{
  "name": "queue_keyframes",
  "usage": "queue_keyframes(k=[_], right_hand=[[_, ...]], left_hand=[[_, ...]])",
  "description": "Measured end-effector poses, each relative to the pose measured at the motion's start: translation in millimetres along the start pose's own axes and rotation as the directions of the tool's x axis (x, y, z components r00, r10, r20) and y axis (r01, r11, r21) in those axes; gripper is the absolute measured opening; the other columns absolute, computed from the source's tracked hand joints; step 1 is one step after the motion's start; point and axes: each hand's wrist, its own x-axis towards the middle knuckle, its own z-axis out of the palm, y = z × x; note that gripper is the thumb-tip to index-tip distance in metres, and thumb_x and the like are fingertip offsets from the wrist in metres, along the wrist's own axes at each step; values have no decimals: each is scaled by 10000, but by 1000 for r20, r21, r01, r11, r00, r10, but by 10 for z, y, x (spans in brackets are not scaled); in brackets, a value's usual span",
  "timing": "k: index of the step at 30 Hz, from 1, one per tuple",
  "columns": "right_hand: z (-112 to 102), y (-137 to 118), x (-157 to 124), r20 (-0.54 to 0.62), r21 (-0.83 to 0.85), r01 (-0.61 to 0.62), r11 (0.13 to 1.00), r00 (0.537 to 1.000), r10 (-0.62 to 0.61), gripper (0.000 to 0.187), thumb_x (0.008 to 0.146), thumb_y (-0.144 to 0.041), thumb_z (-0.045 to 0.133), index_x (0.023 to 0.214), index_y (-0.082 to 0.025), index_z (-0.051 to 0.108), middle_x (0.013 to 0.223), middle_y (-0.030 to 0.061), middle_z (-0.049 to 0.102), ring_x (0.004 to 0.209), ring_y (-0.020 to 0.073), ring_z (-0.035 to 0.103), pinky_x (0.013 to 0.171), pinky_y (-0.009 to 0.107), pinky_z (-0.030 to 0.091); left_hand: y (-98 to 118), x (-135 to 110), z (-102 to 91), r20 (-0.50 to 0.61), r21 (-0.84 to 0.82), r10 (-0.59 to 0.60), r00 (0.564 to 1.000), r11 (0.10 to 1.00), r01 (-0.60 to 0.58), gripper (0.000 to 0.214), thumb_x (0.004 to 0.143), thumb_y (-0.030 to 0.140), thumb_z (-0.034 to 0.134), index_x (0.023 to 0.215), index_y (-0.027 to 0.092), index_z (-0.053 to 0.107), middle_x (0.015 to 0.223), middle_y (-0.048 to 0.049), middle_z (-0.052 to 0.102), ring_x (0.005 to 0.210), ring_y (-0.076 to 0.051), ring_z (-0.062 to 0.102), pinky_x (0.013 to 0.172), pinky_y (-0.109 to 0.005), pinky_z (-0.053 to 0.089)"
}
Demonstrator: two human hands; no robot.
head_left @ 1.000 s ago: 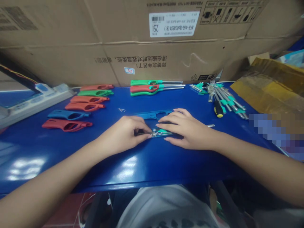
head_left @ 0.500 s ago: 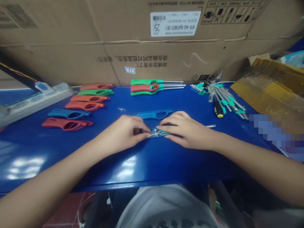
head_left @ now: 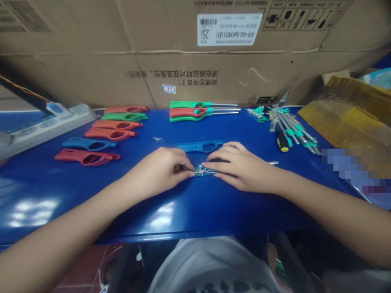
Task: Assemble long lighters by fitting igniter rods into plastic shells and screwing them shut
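Head camera view, looking forward and down: a person's left hand (head_left: 171,169) pinches the left end of a blue handle half (head_left: 205,175) lying on a glossy blue table (head_left: 137,215), thumb on the near side, bent fingers on the far side. The right hand (head_left: 244,169) grips the same piece farther right, thumb near, fingers reaching over the top, slightly parted, covering much of it. Between the two sets of fingertips, small metal and white parts (head_left: 200,169) show in the handle half, too small to make out fully. A metal tube's tip (head_left: 274,162) pokes out beyond the right hand. Just past the hands lies a second blue handle half (head_left: 190,147), and near it some thin white slivers (head_left: 157,139). Farther back, green and red lighters (head_left: 185,113) with long metal tubes lie close together. To the left, red, orange, green and blue handle pieces (head_left: 69,156) form a column beside a white power strip (head_left: 51,124). To the right, a heap of metal tubes with teal fittings (head_left: 301,132) sits by a black-and-yellow screwdriver (head_left: 283,141). A large cardboard sheet (head_left: 104,44) stands behind everything.
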Motion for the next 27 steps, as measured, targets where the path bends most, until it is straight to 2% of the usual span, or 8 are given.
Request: queue_keyframes(k=[7,13,18,24,27], right_hand=[[27,8,7,-6,4,-4,1000,1000,4,366,1026,-244,498,1369,-203,618,1305,133,661,1212,265,577,1052,501,397],[39,0,8,0,-18,-21,1000,1000,21,352,1024,-254,503,1338,-200,653,1295,143,654,1178,277,577,1013,493,434],[22,-24,5,-10,-48,-2,999,1000,2,369,1012,-239,509,1357,-218,637,1310,139,643,1217,276,575,1066,515,410],[-19,-14,5,-43,-31,27,999,999,-28,307,1006,-247,532,1275,-184,666,1309,135,673,1232,252,603,1102,518,376],[-31,-6,-2,-37,-40,39,998,999,-40,322,1009,-255,531,1301,-186,649,1325,127,674,1239,249,605,1108,516,360]], left_hand=[[31,-14,6,22,109,55,998,992,-57,152,905,200,695,989,232,818,878,-28,726,755,-160,678,688,-251,492],[65,-44,14,39,214,78,996,973,-84,188,951,221,636,977,241,821,836,-19,685,705,-145,662,632,-252,456],[68,-43,4,39,199,67,997,977,-73,176,938,228,656,1011,241,815,870,-25,706,752,-164,682,670,-262,483],[50,-35,-18,49,142,94,994,985,-100,183,925,221,650,1013,211,811,934,-45,735,798,-176,693,746,-276,520],[56,-34,-29,41,140,63,997,988,-68,169,916,236,653,997,203,797,931,-36,744,801,-181,691,715,-273,514]])
